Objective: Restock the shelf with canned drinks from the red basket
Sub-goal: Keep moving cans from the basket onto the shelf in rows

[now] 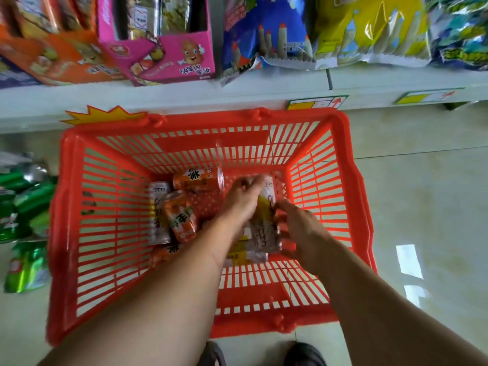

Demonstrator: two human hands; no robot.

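Basket: the red basket (79,207) sat on the pale tile floor (422,194), its far rim against the white shelf (184,96).
Held can: a white-and-yellow can (265,220) was at the right of the basket floor, lengthwise away from the camera, between the two hands.
Left hand: the left hand (241,199) came over the can from the left, fingers curled across its upper end (blur hid the fingertips).
Right hand: the right hand (303,233) closed on the can's right side, thumb toward its middle, fingers wrapped beneath.
Other cans: an orange can (198,180) lay on its side at the back; a second orange can (179,217) lay just left of the left wrist, touching a white can (157,212) beside it. Another white-and-yellow can (245,256) lay under the held one, and a further orange can (165,256) showed partly under the left forearm.
Writing: large Chinese characters showed on the orange cans, too smeared to read; print on the held can was also unreadable.
Shelf goods: a pink carton (163,48) with a cartoon face, an orange carton (52,54), then blue (264,35) and yellow (369,30) snack bags.
Tags: a yellow starburst tag (103,116) and price labels (317,103) on the shelf edge (text illegible).
Left floor: green packets (23,207) lay beside the basket.
Shoes: dark shoe tips (303,355) at the bottom edge.
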